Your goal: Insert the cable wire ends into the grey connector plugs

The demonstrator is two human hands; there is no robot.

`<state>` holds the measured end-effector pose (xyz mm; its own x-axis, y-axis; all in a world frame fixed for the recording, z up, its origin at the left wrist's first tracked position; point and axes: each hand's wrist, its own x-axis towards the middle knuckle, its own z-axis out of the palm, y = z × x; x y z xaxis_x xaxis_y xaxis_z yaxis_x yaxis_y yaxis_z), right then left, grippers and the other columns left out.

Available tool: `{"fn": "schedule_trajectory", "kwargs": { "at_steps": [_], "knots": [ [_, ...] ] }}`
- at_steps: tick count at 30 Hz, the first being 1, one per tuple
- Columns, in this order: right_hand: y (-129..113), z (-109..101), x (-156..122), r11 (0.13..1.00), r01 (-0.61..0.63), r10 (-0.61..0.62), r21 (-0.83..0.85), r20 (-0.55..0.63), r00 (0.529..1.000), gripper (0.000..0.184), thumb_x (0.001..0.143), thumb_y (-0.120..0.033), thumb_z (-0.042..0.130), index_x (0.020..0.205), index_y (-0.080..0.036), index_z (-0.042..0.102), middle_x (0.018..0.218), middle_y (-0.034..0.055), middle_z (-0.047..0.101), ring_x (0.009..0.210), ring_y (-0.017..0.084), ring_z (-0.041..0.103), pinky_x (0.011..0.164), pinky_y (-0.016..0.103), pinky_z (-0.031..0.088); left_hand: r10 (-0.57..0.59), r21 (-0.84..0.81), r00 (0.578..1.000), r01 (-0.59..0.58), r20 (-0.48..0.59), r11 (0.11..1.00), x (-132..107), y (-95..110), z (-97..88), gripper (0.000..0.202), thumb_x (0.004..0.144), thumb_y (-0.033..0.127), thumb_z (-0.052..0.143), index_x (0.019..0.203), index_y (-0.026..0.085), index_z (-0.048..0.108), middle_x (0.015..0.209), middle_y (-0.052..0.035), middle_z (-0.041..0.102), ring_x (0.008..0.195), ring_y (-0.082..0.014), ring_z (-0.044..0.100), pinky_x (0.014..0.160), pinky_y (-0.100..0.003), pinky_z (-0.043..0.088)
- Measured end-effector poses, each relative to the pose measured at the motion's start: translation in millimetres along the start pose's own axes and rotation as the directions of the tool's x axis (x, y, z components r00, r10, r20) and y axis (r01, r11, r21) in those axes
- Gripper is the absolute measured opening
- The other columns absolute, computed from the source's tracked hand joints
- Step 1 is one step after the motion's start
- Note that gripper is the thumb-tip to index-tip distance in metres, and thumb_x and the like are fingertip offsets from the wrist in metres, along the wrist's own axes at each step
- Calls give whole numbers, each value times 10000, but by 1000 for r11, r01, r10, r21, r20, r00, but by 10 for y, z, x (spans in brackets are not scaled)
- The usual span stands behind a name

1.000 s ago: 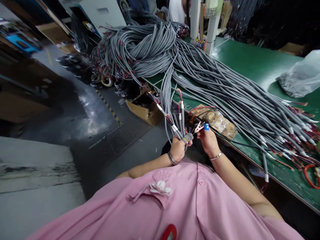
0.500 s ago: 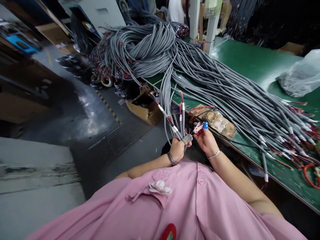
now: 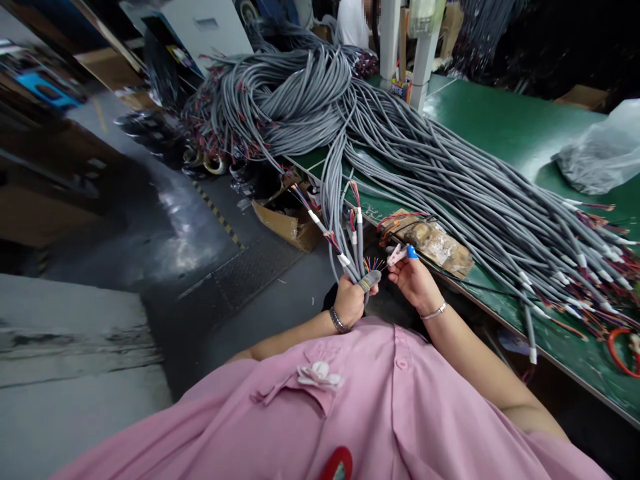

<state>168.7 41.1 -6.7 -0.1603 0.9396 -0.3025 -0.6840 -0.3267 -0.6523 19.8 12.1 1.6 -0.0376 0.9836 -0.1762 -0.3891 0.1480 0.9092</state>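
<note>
Left hand (image 3: pixel 350 298), one: clasping grey cables (image 3: pixel 353 271), four white-sleeved ends projecting, just off the bench's (image 3: pixel 475 120) near edge. Right hand (image 3: pixel 411 283), one: pinching one pink clip (image 3: pixel 397 255) beside fanned wires (image 3: pixel 373 266), uncounted. Step, apparently: separating wires; next move calls for steady left grip.

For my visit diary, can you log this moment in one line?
Left hand: gripping grey cables | Right hand: pinching pink clip near wire ends | Green bench: long cable pile
</note>
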Motion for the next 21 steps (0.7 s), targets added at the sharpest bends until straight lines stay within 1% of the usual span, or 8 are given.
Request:
{"fn": "schedule_trajectory", "kwargs": {
  "at_steps": [3, 7, 11, 14, 17, 21],
  "knots": [
    [-26, 39, -7, 998, 40, -42, -49, -25, 999, 326, 759, -503, 710, 870, -199, 677, 783, 5, 678, 635, 100, 575, 543, 202, 477, 19, -13, 1000, -19, 2, 1000, 28, 16, 51, 272, 679, 315, 773, 603, 139, 581, 495, 24, 545, 438, -66, 475, 447, -207, 368],
    [-17, 60, -9, 999, 37, -38, -14, -54, 998, 383, 745, -568, 693, 860, -203, 684, 756, 1, 677, 630, 104, 575, 541, 209, 472, 0, -23, 1000, 0, -16, 1000, 53, 39, 126, 284, 675, 332, 771, 607, 142, 570, 497, 25, 544, 445, -66, 481, 447, -205, 359],
    [9, 60, 18, 998, 41, -37, 38, -97, 995, 333, 722, -514, 740, 867, -219, 687, 753, -17, 687, 662, 109, 597, 573, 218, 470, -35, -12, 998, 35, -48, 999, 63, 49, 183, 305, 649, 361, 780, 613, 149, 564, 501, 33, 539, 442, -67, 483, 446, -208, 365],
    [25, 62, 41, 997, 59, -52, 54, -127, 991, 297, 724, -485, 750, 838, -220, 682, 761, -20, 695, 665, 109, 598, 589, 225, 466, -45, 6, 998, 46, -48, 999, 68, 30, 187, 306, 642, 364, 780, 615, 148, 566, 503, 30, 543, 443, -67, 483, 449, -209, 369],
    [33, 70, 51, 995, 82, -75, 56, -121, 990, 291, 726, -483, 750, 814, -215, 678, 783, -19, 699, 671, 105, 595, 589, 223, 459, -43, 36, 998, 44, -41, 998, 72, -4, 165, 305, 665, 375, 764, 624, 147, 566, 500, 25, 549, 441, -70, 485, 447, -208, 371],
    [42, 80, 39, 994, 91, -84, 59, -108, 991, 311, 721, -484, 756, 856, -212, 689, 796, -20, 696, 670, 98, 585, 586, 214, 459, -37, 52, 998, 39, -43, 998, 69, -30, 143, 303, 683, 383, 755, 649, 149, 565, 501, 24, 555, 441, -75, 489, 446, -209, 374]
  ]
}}
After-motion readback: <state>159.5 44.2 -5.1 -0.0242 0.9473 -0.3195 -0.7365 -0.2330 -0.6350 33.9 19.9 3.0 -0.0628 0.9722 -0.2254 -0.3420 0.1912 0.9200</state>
